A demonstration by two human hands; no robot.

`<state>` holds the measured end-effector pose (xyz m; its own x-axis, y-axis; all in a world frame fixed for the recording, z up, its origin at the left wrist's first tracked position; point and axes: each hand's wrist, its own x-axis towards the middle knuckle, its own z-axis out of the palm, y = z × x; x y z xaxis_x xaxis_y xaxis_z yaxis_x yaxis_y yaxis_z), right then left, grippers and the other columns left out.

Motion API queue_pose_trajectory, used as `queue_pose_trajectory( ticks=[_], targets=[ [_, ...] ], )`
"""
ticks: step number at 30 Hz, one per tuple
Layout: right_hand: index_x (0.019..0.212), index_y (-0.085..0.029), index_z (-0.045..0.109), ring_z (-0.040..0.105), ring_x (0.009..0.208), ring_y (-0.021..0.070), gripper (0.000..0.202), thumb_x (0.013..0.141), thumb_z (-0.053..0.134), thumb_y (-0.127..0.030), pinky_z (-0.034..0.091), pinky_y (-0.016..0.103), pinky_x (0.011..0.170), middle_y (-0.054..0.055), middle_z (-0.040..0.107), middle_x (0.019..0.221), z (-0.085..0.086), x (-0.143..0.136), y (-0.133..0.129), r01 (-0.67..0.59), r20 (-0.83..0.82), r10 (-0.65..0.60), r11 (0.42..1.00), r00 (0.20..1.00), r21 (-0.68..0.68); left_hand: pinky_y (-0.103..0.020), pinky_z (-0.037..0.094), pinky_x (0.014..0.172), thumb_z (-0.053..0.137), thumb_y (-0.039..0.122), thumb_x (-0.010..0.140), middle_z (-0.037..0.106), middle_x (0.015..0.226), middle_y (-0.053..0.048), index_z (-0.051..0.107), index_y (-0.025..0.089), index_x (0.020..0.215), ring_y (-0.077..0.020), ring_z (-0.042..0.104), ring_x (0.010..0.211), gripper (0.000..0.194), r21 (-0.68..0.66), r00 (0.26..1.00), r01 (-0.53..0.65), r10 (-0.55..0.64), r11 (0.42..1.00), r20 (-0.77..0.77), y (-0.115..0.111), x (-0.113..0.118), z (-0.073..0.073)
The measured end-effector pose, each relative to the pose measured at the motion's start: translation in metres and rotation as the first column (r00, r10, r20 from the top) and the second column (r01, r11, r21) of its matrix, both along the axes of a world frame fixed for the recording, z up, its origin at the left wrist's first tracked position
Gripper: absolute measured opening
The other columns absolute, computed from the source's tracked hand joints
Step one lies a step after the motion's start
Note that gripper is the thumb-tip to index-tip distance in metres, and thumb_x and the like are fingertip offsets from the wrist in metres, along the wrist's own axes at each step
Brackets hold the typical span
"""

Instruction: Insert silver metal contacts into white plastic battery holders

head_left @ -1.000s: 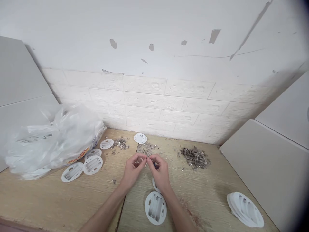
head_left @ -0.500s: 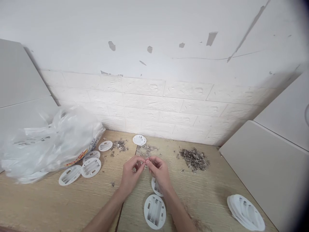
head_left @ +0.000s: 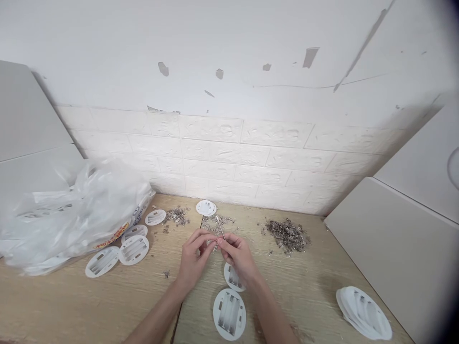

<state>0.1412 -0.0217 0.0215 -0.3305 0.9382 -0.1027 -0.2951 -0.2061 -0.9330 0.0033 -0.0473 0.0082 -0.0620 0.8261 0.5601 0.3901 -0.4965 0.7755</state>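
Note:
My left hand (head_left: 193,255) is closed in a pinch, its fingertips meeting those of the other hand; whatever small piece lies between them is too small to make out. In my right hand (head_left: 239,257) a thin metal rod (head_left: 220,227) is gripped, pointing up and away towards the wall. Below and behind the fingertips, small metal pieces (head_left: 218,221) lie scattered on the table. Partly covered by my right hand is a white round plastic battery case (head_left: 232,278). Nearer to me lies another such battery case (head_left: 230,314), its long slots facing up.
On the left, a plastic bag (head_left: 107,205) bulges beside several white discs (head_left: 134,250). A dark heap of metal pieces (head_left: 289,235) sits to the right, a smaller pile (head_left: 176,216) to the left. Stacked discs (head_left: 364,313) stand near right; another disc (head_left: 206,208) lies by the wall.
The rod shows more clearly and leans further left at its far end. Both hands stay pinched together in nearly the same place. The view has shifted slightly.

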Motion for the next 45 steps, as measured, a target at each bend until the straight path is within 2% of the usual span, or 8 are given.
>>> queue_pose_trajectory(
  ticks=[6, 16, 23, 27, 31, 36, 39, 45],
  targets=[
    [0.068, -0.014, 0.063, 0.027, 0.043, 0.0033, 0.032, 0.059, 0.078, -0.041, 0.01, 0.023, 0.041, -0.004, 0.048, 0.053, 0.0, 0.001, 0.001, 0.012, -0.006, -0.012, 1.0, 1.0, -0.021, -0.021, 0.041, 0.056, 0.058, 0.026, 0.084, 0.062, 0.088, -0.003, 0.068, 0.021, 0.092, -0.0076, 0.047, 0.058, 0.015, -0.039, 1.0, 0.025, -0.025, 0.999, 0.002, 0.0, 0.001, -0.001],
    [0.064, -0.014, 0.063, 0.026, 0.043, 0.004, 0.03, 0.067, 0.073, -0.042, 0.011, 0.023, 0.043, -0.005, 0.043, 0.046, -0.002, 0.003, 0.002, -0.009, 0.064, 0.008, 1.0, 0.998, 0.025, -0.022, 0.04, 0.056, 0.061, 0.032, 0.08, 0.062, 0.075, -0.002, 0.068, 0.018, 0.085, -0.0092, 0.046, 0.057, 0.016, -0.173, 0.993, 0.0, 0.02, 0.985, 0.113, 0.004, 0.001, -0.006],
    [0.073, -0.014, 0.068, 0.033, 0.046, 0.0048, 0.035, 0.059, 0.077, -0.044, 0.014, 0.021, 0.041, -0.001, 0.055, 0.06, -0.001, 0.003, 0.002, 0.061, 0.059, -0.06, 0.998, 0.996, -0.006, -0.021, 0.038, 0.054, 0.065, 0.036, 0.073, 0.054, 0.062, 0.001, 0.066, 0.016, 0.076, -0.0103, 0.046, 0.058, 0.02, -0.326, 0.959, 0.003, 0.09, 0.945, 0.27, 0.006, 0.003, -0.005],
    [0.072, -0.014, 0.066, 0.032, 0.046, 0.0047, 0.037, 0.057, 0.078, -0.045, 0.016, 0.021, 0.041, -0.002, 0.051, 0.057, -0.004, 0.005, 0.006, 0.131, 0.065, -0.13, 0.991, 0.989, -0.009, -0.021, 0.037, 0.051, 0.066, 0.04, 0.071, 0.064, 0.069, -0.002, 0.064, 0.015, 0.076, -0.0101, 0.049, 0.057, 0.025, -0.388, 0.927, 0.024, 0.125, 0.921, 0.353, 0.007, 0.003, 0.0],
    [0.072, -0.014, 0.064, 0.034, 0.046, 0.0077, 0.038, 0.061, 0.074, -0.049, 0.024, 0.022, 0.044, -0.003, 0.046, 0.05, -0.008, 0.009, 0.009, 0.211, 0.201, -0.229, 0.971, 0.952, 0.108, -0.021, 0.031, 0.044, 0.066, 0.045, 0.07, 0.069, 0.076, -0.004, 0.062, 0.013, 0.079, -0.006, 0.039, 0.045, 0.033, -0.438, 0.894, 0.061, 0.146, 0.897, 0.423, 0.009, 0.002, 0.001],
    [0.071, -0.014, 0.067, 0.048, 0.06, 0.0145, 0.033, 0.071, 0.063, -0.047, 0.036, 0.027, 0.059, 0.004, 0.062, 0.065, -0.009, 0.016, 0.012, 0.232, 0.43, -0.386, 0.9, 0.816, 0.369, -0.02, 0.029, 0.044, 0.063, 0.048, 0.072, 0.065, 0.07, -0.001, 0.061, 0.013, 0.08, -0.005, 0.035, 0.043, 0.035, -0.448, 0.889, 0.087, 0.134, 0.89, 0.438, 0.009, 0.001, -0.001],
    [0.074, -0.015, 0.068, 0.053, 0.064, 0.0172, 0.031, 0.075, 0.057, -0.044, 0.038, 0.029, 0.064, 0.006, 0.067, 0.071, -0.01, 0.019, 0.013, 0.196, 0.501, -0.411, 0.883, 0.762, 0.426, -0.02, 0.029, 0.046, 0.061, 0.048, 0.075, 0.062, 0.066, 0.001, 0.061, 0.014, 0.075, -0.0053, 0.035, 0.045, 0.034, -0.446, 0.904, 0.086, 0.118, 0.891, 0.41, 0.009, 0.001, -0.001],
    [0.076, -0.018, 0.071, 0.056, 0.066, 0.0185, 0.025, 0.076, 0.057, -0.039, 0.04, 0.031, 0.066, 0.007, 0.069, 0.076, -0.012, 0.02, 0.015, 0.143, 0.525, -0.43, 0.855, 0.734, 0.499, -0.022, 0.033, 0.05, 0.064, 0.045, 0.072, 0.06, 0.063, 0.0, 0.062, 0.014, 0.073, -0.0086, 0.043, 0.051, 0.032, -0.453, 0.911, 0.063, 0.134, 0.889, 0.39, 0.01, 0.001, -0.002]
  ],
)
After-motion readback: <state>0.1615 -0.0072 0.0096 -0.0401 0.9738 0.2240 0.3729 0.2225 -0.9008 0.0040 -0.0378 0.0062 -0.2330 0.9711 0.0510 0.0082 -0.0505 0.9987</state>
